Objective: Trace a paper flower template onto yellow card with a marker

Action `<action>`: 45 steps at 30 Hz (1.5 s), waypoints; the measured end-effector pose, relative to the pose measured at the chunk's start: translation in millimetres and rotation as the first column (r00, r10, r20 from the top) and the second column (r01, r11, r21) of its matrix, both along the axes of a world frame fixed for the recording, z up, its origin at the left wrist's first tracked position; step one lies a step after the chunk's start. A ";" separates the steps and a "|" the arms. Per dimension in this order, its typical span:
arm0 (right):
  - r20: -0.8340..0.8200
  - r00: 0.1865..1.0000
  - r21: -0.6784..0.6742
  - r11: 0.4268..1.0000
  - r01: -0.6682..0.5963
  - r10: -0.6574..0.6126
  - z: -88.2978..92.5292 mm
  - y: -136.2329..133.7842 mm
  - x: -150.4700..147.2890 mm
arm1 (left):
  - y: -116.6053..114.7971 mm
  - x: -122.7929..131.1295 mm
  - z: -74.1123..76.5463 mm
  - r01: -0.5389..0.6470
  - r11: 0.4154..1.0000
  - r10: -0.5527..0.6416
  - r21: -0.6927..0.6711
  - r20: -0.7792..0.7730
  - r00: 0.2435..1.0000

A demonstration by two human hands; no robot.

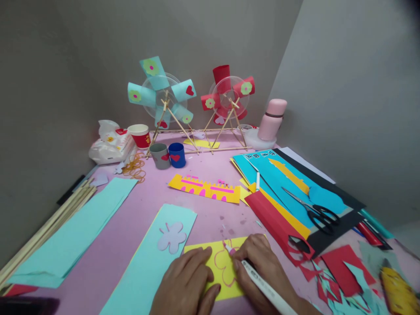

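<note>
My right hand (259, 267) grips a white marker pen (267, 288) with a pink tip end, its point touching a yellow sheet of paper (193, 248). A butterfly outline in reddish-pink line shows on that sheet, partly covered by my right hand. With fingers fairly straight, my left hand (187, 280) lies flat on the sheet's left side. Just beyond it, a pale lilac butterfly cutout (171, 237) rests on a light-blue paper strip (144, 262). The near end of the strip runs out of view.
Two paper wheels on stick frames (166, 105) stand at the back, beside a pink bottle (273, 120). Scissors (315, 210) lie on coloured paper at right, near paper scraps (341, 280). A yellow-and-pink cutout (205, 189) lies mid-table. Wooden sticks (49, 223) line the left edge.
</note>
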State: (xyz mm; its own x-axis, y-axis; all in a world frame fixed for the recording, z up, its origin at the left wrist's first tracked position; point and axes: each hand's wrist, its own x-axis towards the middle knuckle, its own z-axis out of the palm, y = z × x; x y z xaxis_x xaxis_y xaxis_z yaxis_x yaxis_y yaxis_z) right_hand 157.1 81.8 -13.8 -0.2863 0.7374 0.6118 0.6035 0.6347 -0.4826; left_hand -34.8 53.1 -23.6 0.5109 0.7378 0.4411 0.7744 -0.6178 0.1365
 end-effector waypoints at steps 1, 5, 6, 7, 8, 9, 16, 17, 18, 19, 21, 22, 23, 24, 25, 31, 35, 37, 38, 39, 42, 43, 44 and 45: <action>-0.009 1.000 0.015 1.000 0.009 -0.009 -0.2 0.1 -0.1 | 0.1 0.0 0.4 -0.002 1.000 0.002 -0.002 -0.004 1.000; -0.004 1.000 0.019 1.000 0.025 -0.025 -0.8 0.0 0.4 | 0.3 0.1 2.6 -0.007 1.000 0.007 -0.004 -0.017 1.000; 0.001 1.000 0.014 1.000 0.026 -0.026 -1.1 -0.2 0.7 | 0.3 0.2 3.1 -0.007 1.000 0.007 -0.006 -0.018 1.000; 0.004 1.000 0.010 1.000 0.024 -0.024 -1.6 -0.5 0.9 | 0.2 0.3 3.4 -0.008 1.000 0.008 -0.007 -0.017 1.000; 0.004 1.000 0.009 1.000 0.020 -0.020 -2.4 -0.9 0.9 | 0.2 0.4 3.6 -0.009 1.000 0.008 -0.007 -0.018 1.000; 0.000 1.000 0.008 1.000 0.011 -0.011 -3.4 -1.2 0.7 | 0.1 0.5 3.6 -0.010 1.000 0.010 -0.006 -0.019 1.000; -0.062 0.998 -0.027 1.000 0.007 -0.009 -12.4 -0.8 -3.2 | -0.4 -0.1 2.3 -0.004 1.000 0.004 0.011 -0.022 1.000; -0.052 0.999 -0.029 1.000 0.001 -0.003 -12.6 -0.7 -3.3 | -0.4 -0.1 2.2 -0.006 1.000 0.007 0.011 -0.025 1.000; -0.050 0.999 -0.031 1.000 0.005 -0.007 -12.5 -0.5 -3.3 | -0.4 -0.1 2.1 -0.007 1.000 0.008 0.013 -0.025 1.000; -0.047 0.999 -0.037 0.999 0.011 -0.013 -12.2 -0.5 -3.2 | -0.3 0.0 2.1 -0.007 1.000 0.008 0.013 -0.026 1.000; -0.044 0.999 -0.044 0.999 0.020 -0.022 -11.1 -0.5 -2.9 | 0.2 0.3 2.2 -0.010 1.000 0.011 0.008 -0.024 1.000; -0.039 0.999 -0.043 0.999 0.023 -0.025 -10.5 -0.5 -2.7 | 0.4 0.5 2.2 -0.012 1.000 0.012 0.007 -0.020 1.000; -0.027 0.999 -0.043 0.999 0.017 -0.018 -9.9 -0.5 -2.6 | 0.8 0.7 2.3 -0.012 1.000 0.012 0.006 -0.018 1.000; -0.020 1.000 -0.039 0.999 0.012 -0.013 -9.3 -0.4 -2.6 | 1.1 0.8 2.3 -0.012 1.000 0.012 0.006 -0.014 1.000; -0.025 1.000 -0.025 1.000 0.017 -0.018 -8.8 -0.3 -2.6 | 1.4 0.9 2.3 -0.010 1.000 0.010 0.006 -0.013 1.000; 0.000 1.000 0.033 0.999 0.023 -0.023 -5.9 0.1 0.0 | 1.0 0.4 1.7 -0.004 1.000 0.004 0.007 -0.016 1.000; 0.010 1.000 0.029 1.000 -0.009 0.008 -5.8 -1.2 1.9 | 0.2 0.2 1.5 -0.005 1.000 0.005 0.003 -0.017 1.000; 0.011 1.000 0.027 0.999 -0.023 0.023 -6.1 -1.7 1.5 | 0.2 0.2 1.5 -0.005 1.000 0.005 -0.001 -0.019 1.000; 0.007 1.000 0.027 0.999 -0.020 0.020 -6.2 -1.9 1.0 | 0.4 0.2 1.5 -0.004 1.000 0.004 0.002 -0.017 1.000; 0.002 1.000 0.027 1.000 -0.011 0.011 -6.1 -2.0 0.5 | 0.5 0.2 1.6 -0.003 1.000 0.003 0.004 -0.018 1.000; -0.006 1.000 0.024 1.000 0.008 -0.008 -5.0 -2.1 -0.7 | 0.9 0.4 1.7 -0.006 1.000 0.006 0.007 -0.021 1.000; -0.008 1.000 0.029 1.000 0.006 -0.006 -4.5 -2.2 -0.9 | 0.9 0.5 1.8 -0.007 1.000 0.007 0.005 -0.019 1.000; -0.009 1.000 0.035 0.999 0.003 -0.003 -4.0 -2.3 -0.8 | 0.8 0.6 1.9 -0.010 1.000 0.010 0.004 -0.015 1.000; -0.009 1.000 0.039 0.999 0.000 0.001 -3.5 -2.4 -0.7 | 0.7 0.7 1.9 -0.011 1.000 0.011 0.001 -0.011 1.000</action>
State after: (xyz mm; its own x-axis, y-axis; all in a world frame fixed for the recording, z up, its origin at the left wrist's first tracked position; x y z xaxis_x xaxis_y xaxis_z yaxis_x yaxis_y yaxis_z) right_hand 156.5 79.4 -17.4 -0.2811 0.7130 0.6424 0.5989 0.6533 -0.4631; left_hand -34.2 53.8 -21.7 0.5072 0.7431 0.4365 0.7829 -0.6091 0.1271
